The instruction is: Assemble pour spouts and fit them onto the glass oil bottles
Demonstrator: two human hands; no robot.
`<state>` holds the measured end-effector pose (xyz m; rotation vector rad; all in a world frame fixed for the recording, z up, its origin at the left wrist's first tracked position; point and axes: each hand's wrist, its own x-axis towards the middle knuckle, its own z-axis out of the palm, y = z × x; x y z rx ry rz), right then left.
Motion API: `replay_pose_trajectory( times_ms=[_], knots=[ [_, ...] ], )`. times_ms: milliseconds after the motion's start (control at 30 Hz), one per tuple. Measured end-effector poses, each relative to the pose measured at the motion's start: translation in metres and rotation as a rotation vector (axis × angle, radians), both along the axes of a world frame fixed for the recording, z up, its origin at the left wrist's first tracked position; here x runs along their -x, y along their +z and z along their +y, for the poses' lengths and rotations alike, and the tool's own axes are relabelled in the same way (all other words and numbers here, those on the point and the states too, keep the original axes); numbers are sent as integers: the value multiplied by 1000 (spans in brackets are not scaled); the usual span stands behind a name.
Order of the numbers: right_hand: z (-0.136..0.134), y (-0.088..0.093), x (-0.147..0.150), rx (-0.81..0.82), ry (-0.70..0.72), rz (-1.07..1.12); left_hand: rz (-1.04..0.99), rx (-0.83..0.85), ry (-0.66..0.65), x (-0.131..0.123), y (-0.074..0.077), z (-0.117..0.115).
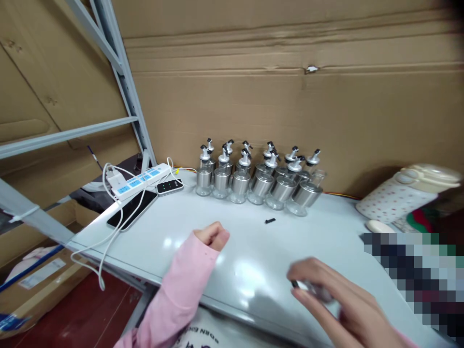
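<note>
My left hand [213,235] is closed in a loose fist above the front middle of the table; whatever its fingers hold, if anything, is hidden. At the right, my right hand [337,290] is closed in a pinch on a small pour spout [321,292], blurred, silvery-grey with a black tip. Two rows of glass bottles with steel sleeves [240,183] stand at the back, most topped by silver spouts with black flip caps. One bottle [305,195], front row far right, has a bare glass neck. A small black plastic piece [270,221] lies in front of the bottles.
On the left of the white table [152,251] are a power strip [143,181], a phone [133,210], a small black device [170,187] and loose white cables. A dotted white flask [395,195] leans at the right. Cardboard [232,106] lines the back.
</note>
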<state>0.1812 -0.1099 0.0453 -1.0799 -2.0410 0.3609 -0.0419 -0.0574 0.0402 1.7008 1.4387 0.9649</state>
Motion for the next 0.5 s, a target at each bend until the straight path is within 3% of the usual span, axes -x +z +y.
replay_pose_trajectory(
  times_ms=[167,300,500],
  knots=[
    [26,-15,52,-81,6,128,191,4,-201,-33,-17,-2],
    [25,-26,57,-138,-74,193,326,-78,-272,-37,-17,-3],
    [23,-24,56,-133,-163,213,259,-84,-255,-38,-16,1]
  ],
)
